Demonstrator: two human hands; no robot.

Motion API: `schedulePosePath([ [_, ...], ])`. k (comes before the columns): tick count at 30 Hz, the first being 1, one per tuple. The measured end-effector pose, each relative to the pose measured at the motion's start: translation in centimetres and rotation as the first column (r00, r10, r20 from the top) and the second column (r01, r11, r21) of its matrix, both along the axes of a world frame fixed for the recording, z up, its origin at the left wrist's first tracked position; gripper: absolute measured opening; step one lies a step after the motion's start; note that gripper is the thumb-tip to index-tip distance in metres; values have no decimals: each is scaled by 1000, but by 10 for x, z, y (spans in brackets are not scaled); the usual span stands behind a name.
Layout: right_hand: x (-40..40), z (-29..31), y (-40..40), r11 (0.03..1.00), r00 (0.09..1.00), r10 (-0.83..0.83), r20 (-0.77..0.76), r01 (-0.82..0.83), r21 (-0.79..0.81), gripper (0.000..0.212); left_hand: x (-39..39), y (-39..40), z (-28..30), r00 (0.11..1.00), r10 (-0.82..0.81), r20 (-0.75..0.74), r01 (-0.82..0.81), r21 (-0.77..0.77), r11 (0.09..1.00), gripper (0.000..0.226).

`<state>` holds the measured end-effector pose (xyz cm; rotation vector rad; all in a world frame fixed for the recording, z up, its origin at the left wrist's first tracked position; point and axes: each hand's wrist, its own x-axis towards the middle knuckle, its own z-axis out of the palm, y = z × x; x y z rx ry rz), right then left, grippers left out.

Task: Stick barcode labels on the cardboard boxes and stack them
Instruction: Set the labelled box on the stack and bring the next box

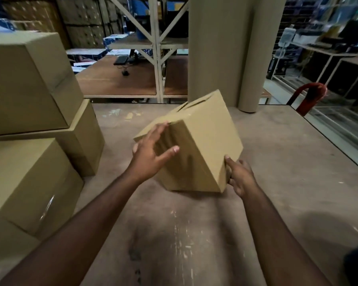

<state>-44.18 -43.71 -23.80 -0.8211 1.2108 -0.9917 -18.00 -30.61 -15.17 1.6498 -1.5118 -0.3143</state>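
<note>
A plain cardboard box (203,141) sits tilted on one lower edge in the middle of the worn table (277,182). My left hand (149,153) lies with spread, nearly straight fingers against the box's left face and upper left edge. My right hand (240,174) holds the box's lower right corner, thumb on the near face and fingers curled round the side. No barcode label shows on the faces I can see. A stack of closed cardboard boxes (29,83) stands at the left, with a taped box (33,186) at its near end.
Two tall rolls of brown paper (221,50) stand at the table's far edge behind the box. A red chair back (310,96) rises beyond the right corner. Metal racking (155,48) and other tables fill the background.
</note>
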Motion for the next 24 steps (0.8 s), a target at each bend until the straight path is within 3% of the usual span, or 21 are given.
schedulePosePath([
  [1, 0, -5, -5, 999, 997, -45, -67, 45, -10, 75, 3, -1, -6, 998, -11, 56, 11, 16, 1000, 87],
  [3, -1, -10, -8, 997, 982, -55, -181, 45, -62, 80, 12, -7, -17, 991, 112, 77, -117, 61, 991, 102],
  [6, -3, -7, 7, 977, 975, 22, -223, -68, -200, 110, 30, -24, -28, 937, 333, -103, -288, 309, 907, 137],
  [7, -3, -8, 12, 955, 973, 38, -226, -102, -280, 122, 37, -30, -31, 922, 345, -177, -262, 371, 891, 146],
  [9, -5, -18, 18, 881, 941, 94, -324, -230, -413, 127, 45, -40, -36, 897, 280, -342, -132, 398, 908, 152],
  [11, -9, -31, 15, 779, 799, 110, -591, -438, -448, 124, 41, -49, -39, 852, 182, -491, 10, 362, 932, 135],
  [13, -16, -40, 1, 752, 672, 60, -738, -517, -409, 126, 33, -60, -48, 838, 158, -523, 19, 317, 948, 105],
  [16, -29, -43, -32, 778, 647, -30, -762, -464, -424, 95, 22, -82, -65, 864, 168, -474, -66, 224, 972, 78],
  [19, -17, -41, -67, 801, 616, -13, -787, -465, -377, 60, 17, -108, -74, 880, 141, -455, -61, 184, 981, 77],
  [24, 41, -42, -125, 813, 613, -12, -790, -454, -365, 53, 42, -158, -74, 864, 314, -392, -236, 235, 943, 73],
])
